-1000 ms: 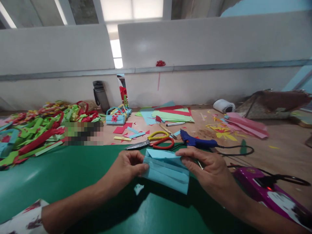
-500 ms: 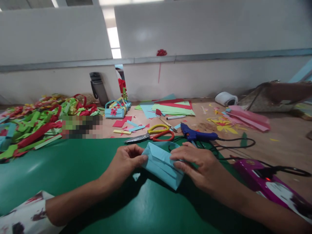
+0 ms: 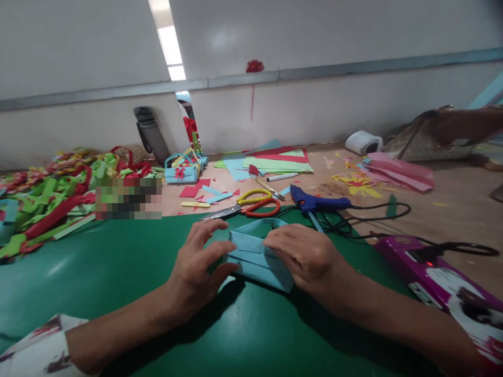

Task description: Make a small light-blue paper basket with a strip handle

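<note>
A folded light-blue paper bag point(image 3: 253, 257) lies on the green mat in front of me, its top opening showing and a folded flap across its front. My right hand point(image 3: 308, 256) pinches the bag's upper right side between thumb and fingers. At the bag's left edge, my left hand point(image 3: 204, 262) has its fingers spread, thumb and fingertips beside or lightly touching the paper. Just behind the bag lie scissors point(image 3: 259, 203) with yellow and red handles. A blue glue gun point(image 3: 320, 201) rests to their right, its cord trailing over the table.
A purple power strip point(image 3: 416, 267) lies at right. Left is a heap of coloured paper strips point(image 3: 51, 199). Behind are a small finished blue paper bag point(image 3: 181, 174), a dark bottle point(image 3: 152, 136), paper sheets point(image 3: 275, 163), a marker point(image 3: 280, 177) and a brown handbag point(image 3: 444, 133).
My left fingers have spread from their pinch on the paper bag. The bag has turned so its front faces me more squarely, and my right hand has closed further over its right side.
</note>
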Demonstrator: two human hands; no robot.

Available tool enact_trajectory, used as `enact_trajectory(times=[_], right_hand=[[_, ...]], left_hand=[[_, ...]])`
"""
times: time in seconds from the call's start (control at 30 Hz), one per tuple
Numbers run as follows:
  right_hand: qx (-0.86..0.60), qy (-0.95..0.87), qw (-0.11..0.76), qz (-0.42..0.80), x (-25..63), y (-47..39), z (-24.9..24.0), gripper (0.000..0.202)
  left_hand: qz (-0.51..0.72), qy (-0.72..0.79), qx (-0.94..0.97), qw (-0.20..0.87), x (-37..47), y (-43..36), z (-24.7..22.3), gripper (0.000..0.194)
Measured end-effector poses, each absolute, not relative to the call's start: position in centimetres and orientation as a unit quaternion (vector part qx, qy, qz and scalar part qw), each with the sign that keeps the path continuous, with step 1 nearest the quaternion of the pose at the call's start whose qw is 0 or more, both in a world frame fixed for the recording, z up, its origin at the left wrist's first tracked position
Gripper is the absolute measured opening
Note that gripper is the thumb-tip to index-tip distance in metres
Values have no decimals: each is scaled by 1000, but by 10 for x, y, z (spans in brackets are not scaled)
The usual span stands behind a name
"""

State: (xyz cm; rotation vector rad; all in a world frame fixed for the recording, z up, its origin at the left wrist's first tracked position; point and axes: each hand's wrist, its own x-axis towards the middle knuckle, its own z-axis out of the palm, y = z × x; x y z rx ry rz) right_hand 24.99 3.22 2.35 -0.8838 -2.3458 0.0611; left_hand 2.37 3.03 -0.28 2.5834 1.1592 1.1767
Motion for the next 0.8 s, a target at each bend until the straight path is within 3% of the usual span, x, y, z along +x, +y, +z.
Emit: enact_trajectory(times=[0.17, 0.47, 0.8], right_hand=[[-321, -892, 316, -27, 247, 34, 22, 22], [-289, -897, 327, -67, 249, 37, 19, 22], [-292, -884, 364, -31, 250, 38, 17, 19]], left_hand=[[335, 376, 862, -50, 26, 30, -2, 19], [304, 402, 864, 9, 29, 34, 8, 22], [302, 409, 860, 34, 27, 36, 6, 31]])
